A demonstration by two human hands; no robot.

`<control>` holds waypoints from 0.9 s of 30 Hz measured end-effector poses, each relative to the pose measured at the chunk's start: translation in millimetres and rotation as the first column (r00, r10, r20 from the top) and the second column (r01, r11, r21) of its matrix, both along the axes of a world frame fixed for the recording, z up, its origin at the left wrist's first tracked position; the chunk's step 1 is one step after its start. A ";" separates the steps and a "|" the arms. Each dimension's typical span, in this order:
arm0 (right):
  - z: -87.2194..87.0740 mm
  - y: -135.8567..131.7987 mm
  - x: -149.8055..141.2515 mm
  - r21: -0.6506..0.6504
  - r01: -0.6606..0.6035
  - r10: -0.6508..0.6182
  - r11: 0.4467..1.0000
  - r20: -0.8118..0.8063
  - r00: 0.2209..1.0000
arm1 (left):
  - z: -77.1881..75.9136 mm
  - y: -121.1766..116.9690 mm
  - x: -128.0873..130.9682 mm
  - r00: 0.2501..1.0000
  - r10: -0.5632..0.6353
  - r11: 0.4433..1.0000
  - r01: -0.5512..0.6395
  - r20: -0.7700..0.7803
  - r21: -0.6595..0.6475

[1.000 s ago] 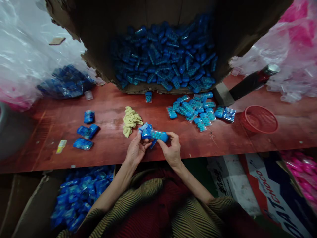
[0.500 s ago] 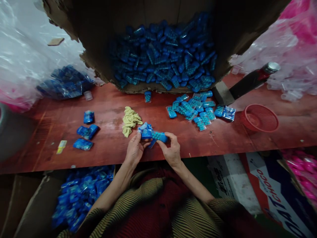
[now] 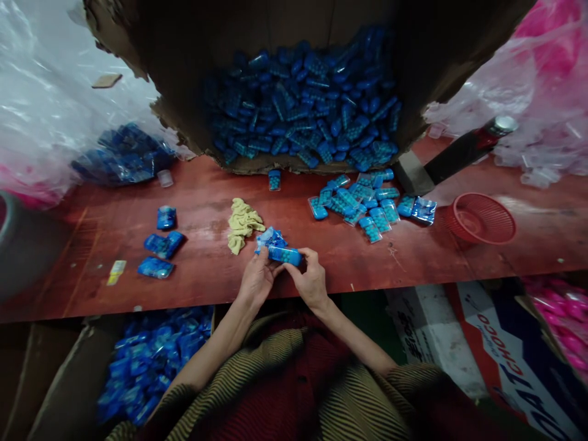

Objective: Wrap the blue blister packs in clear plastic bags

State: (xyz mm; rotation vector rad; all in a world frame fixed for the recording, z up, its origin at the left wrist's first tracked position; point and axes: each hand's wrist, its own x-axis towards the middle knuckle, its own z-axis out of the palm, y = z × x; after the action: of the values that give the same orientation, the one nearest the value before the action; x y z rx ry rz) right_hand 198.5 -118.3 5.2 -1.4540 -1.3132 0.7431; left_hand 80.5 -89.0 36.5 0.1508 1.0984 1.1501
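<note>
A small clear bottle of blue balls with a blue cap (image 3: 285, 255) lies level between my two hands, just above the table's front part. My left hand (image 3: 257, 277) is closed on its left end, thumb on top, where a blue printed wrapper covers part of it. My right hand (image 3: 311, 282) pinches the capped right end between thumb and fingers. Just behind the bottle is a small bunch of blue printed wrappers (image 3: 272, 236). Whether they touch my left fingers is hard to see. A crumpled yellow cloth (image 3: 245, 223) lies beyond my left hand.
A torn cardboard box (image 3: 250, 164) full of bottles stands at the back. Loose bottles (image 3: 353, 202) lie right, near a red basket (image 3: 482, 219) and a black-handled tool (image 3: 463, 153). Wrapped bottles (image 3: 156, 267) sit left; below the edge is a box of blue packs (image 3: 147, 361).
The bottle has moved left, further into the wrapper at my left hand. My right hand has come closer to my left hand with it.
</note>
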 end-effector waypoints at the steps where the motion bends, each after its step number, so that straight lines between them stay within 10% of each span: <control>1: 0.9 -1.3 -0.8 0.021 -0.019 0.019 1.000 0.029 0.999 | 0.9 0.5 0.8 1.000 0.016 0.999 -0.015 0.014 -0.032; 7: 15.6 -1.0 -0.4 -0.087 -0.239 0.207 0.967 -0.281 0.937 | 8.8 5.8 -3.9 0.996 -0.020 0.993 0.030 0.085 -0.113; 12: 23.9 6.4 -2.3 -0.223 -0.311 0.074 0.924 -0.693 0.717 | 14.0 9.2 -10.2 0.981 -0.098 0.990 0.114 0.170 -0.085; 27: 22.3 1.7 -14.5 -0.259 -0.317 0.009 0.912 -0.762 0.648 | 6.4 -2.3 9.2 0.952 -0.306 0.948 0.304 0.008 0.091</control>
State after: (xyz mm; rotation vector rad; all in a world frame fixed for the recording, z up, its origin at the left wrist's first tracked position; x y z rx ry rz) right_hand 184.0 -116.6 27.5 -1.0819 -0.6579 1.5956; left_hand 89.7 -91.3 42.9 0.3649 0.9657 0.9193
